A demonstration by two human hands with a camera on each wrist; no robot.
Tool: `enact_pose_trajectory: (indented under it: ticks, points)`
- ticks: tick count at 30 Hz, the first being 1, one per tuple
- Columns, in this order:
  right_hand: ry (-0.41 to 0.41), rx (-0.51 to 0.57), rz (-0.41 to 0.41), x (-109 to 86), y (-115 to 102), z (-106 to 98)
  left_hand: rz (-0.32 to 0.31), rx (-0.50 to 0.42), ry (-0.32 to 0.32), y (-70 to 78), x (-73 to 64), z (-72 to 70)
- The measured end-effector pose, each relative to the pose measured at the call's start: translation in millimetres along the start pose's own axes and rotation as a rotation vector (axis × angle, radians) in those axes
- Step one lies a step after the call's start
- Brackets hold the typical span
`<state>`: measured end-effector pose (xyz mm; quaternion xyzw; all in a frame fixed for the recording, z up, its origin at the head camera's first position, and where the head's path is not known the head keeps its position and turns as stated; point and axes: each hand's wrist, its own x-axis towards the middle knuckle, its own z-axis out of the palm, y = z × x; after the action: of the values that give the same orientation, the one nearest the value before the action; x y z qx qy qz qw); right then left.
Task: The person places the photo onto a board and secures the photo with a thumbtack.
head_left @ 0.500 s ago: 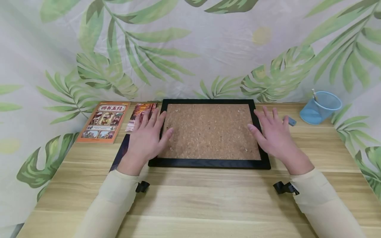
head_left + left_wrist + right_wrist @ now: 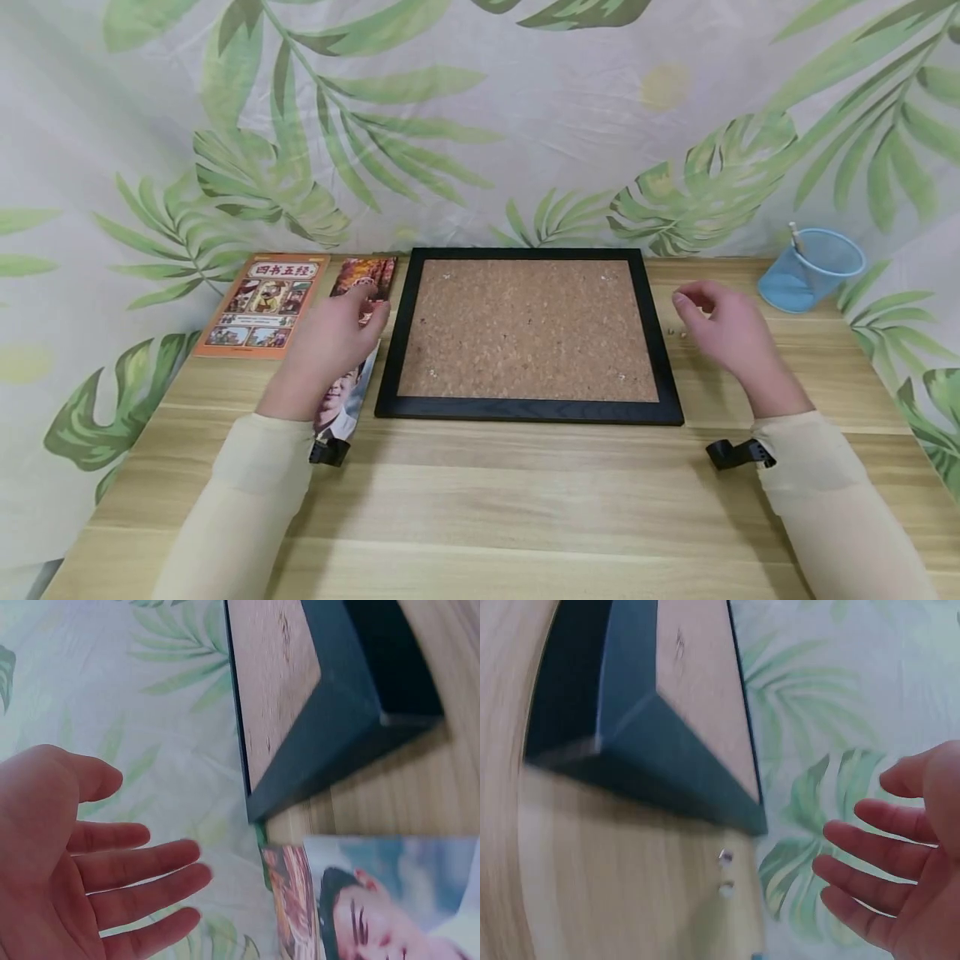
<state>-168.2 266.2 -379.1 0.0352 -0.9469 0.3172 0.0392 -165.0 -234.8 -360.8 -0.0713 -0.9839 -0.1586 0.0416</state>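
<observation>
Wood-grain desk [image 2: 540, 508], framed corkboard [image 2: 525, 333] btwn L hand [image 2: 326, 346] & R hand [image 2: 731, 333] (both empty, fingers loose); prob. prep step, next pickup'd need fingers closing.

Orange book [image 2: 258, 307] left, blue cup [image 2: 801, 279] right — leafy backdrop [image 2: 555, 142].

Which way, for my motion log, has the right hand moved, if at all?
Yes: in the head view, the right hand has moved right, away from the frame, which it no longer overlaps.
</observation>
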Motion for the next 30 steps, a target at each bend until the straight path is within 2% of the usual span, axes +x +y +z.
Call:
enact_pose_trajectory:
  ticks: [7, 10, 14, 18, 22, 30]
  points:
    - [-0.061, -0.009, 0.037, 11.2, 29.1, 1.8, -0.063, -0.003, -0.025, -18.5, 6.7, -1.8]
    - [-0.108, -0.05, 0.045, 15.3, 37.9, 3.1, -0.091, -0.002, -0.053, -26.1, 11.7, -0.5]
    - [-0.178, -0.115, 0.045, 21.5, 46.8, 5.5, -0.112, 0.053, -0.107, -37.9, 20.5, 2.1]
    - [-0.186, -0.162, 0.016, 26.9, 51.3, 9.8, -0.16, 0.107, -0.192, -50.0, 31.1, 4.8]
    - [-0.175, -0.186, -0.007, 29.5, 51.2, 13.2, -0.23, 0.107, -0.27, -59.4, 40.5, 6.9]
    - [-0.2, -0.183, -0.011, 29.6, 47.3, 16.3, -0.312, 0.087, -0.331, -68.6, 52.7, 16.1]
